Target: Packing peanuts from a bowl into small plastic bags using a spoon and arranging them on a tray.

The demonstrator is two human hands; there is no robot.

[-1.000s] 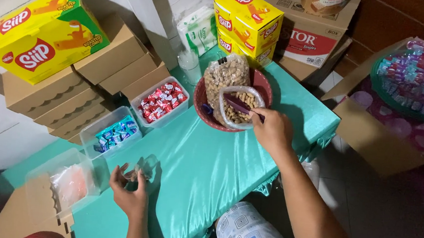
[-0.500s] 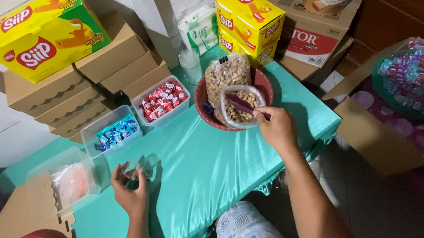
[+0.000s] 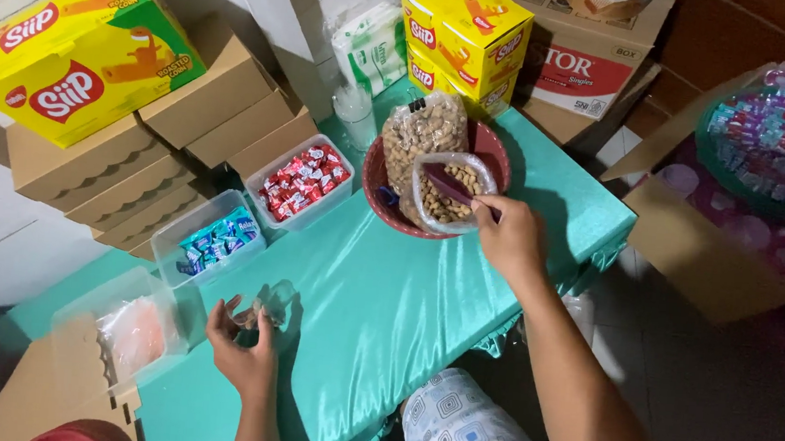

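The right hand (image 3: pixel 509 238) grips a dark red scoop (image 3: pixel 450 184) dipped into an open bag of nuts (image 3: pixel 445 197) in the red bowl (image 3: pixel 494 145) at one o'clock — steadying the load. The left hand (image 3: pixel 240 353), at seven o'clock, pinches a small clear bag (image 3: pixel 262 305) open above the table (image 3: pixel 386 312).

- 2 hands: left hand (image 3: pixel 240 353), right hand (image 3: pixel 509 238)
- 1 red bowl (image 3: pixel 490 143)
- 2 clear bags of peanuts: one sealed (image 3: pixel 426 131), one open (image 3: pixel 445 197)
- 1 dark scoop (image 3: pixel 450 186)
- 3 clear plastic tubs: red candies (image 3: pixel 303 179), blue candies (image 3: pixel 216 236), pink contents (image 3: pixel 122 331)
- 3 yellow snack boxes: 1 large (image 3: pixel 82 51), 2 stacked (image 3: pixel 465 32)
- 1 green tablecloth (image 3: pixel 377 312)
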